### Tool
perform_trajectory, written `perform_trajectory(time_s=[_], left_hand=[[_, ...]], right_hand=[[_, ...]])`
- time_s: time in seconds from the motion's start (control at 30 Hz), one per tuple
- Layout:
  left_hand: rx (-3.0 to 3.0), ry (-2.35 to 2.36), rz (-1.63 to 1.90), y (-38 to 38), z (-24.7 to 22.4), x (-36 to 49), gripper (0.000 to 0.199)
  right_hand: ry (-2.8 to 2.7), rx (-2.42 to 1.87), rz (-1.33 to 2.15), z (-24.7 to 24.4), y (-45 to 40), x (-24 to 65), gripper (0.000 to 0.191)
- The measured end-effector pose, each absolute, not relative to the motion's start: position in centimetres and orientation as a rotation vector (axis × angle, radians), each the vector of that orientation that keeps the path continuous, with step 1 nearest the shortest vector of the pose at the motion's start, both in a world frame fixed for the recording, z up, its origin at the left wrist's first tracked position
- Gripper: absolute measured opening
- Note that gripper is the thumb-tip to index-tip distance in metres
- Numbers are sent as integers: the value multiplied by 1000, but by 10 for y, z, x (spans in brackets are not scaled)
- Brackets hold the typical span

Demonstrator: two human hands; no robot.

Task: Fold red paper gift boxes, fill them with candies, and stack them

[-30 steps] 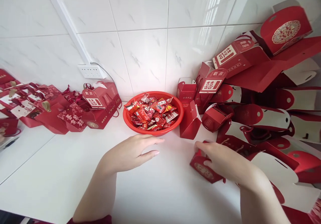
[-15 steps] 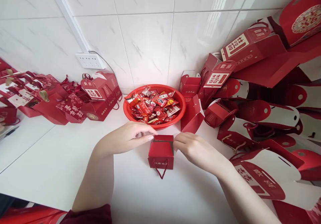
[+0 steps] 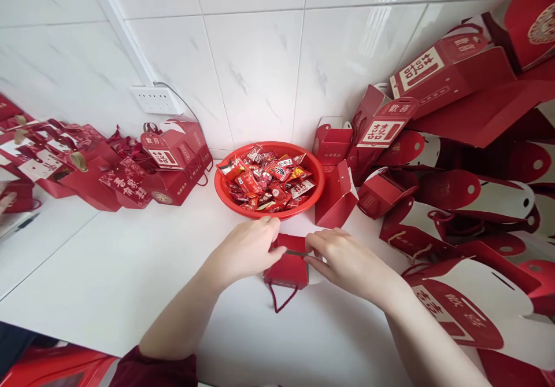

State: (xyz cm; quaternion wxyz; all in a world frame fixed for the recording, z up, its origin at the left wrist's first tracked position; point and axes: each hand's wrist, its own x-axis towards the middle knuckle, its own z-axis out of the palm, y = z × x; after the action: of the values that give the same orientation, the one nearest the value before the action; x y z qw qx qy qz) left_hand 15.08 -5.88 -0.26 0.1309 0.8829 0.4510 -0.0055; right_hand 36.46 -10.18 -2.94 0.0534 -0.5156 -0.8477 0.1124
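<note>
A small red gift box point(image 3: 286, 268) with a dark red cord handle stands on the white table between my hands. My left hand point(image 3: 255, 247) grips the box's top edge on the left, thumb at the flap. On the right, my right hand point(image 3: 336, 254) pinches the other end of the top flaps. A dark slit shows between the flaps. Just behind the box is a red plastic basket point(image 3: 220, 193) full of wrapped candies point(image 3: 271, 181).
Many red gift boxes point(image 3: 466, 190) are piled along the right side, and an open red box point(image 3: 336, 195) stands by the basket. More boxes point(image 3: 173, 161) line the wall at left. Part of another person's hand point(image 3: 6, 202) shows at the far left edge, near a pen point(image 3: 26, 222).
My left hand has moved right and closed over the box's top edge. My right hand has shifted onto the flap. The top flaps have been drawn apart into a slit.
</note>
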Motion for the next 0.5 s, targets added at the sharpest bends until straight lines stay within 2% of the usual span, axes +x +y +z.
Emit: perform_trajectory(time_s=[0.07, 0.27, 0.43, 0.5], left_hand=[[2587, 1310, -56, -60, -3, 150, 7], [2661, 1495, -151, -56, -2, 143, 19], [2497, 1579, -262, -44, -10, 146, 43], [2337, 1479, -349, -38, -15, 150, 44]], right_hand=[[-2590, -1690, 368, -34, -101, 357, 12], [-2637, -1917, 396, -48, -94, 345, 32], [-2576, -2083, 524, -48, -91, 345, 29], [-2564, -2112, 531, -49, -90, 344, 30]])
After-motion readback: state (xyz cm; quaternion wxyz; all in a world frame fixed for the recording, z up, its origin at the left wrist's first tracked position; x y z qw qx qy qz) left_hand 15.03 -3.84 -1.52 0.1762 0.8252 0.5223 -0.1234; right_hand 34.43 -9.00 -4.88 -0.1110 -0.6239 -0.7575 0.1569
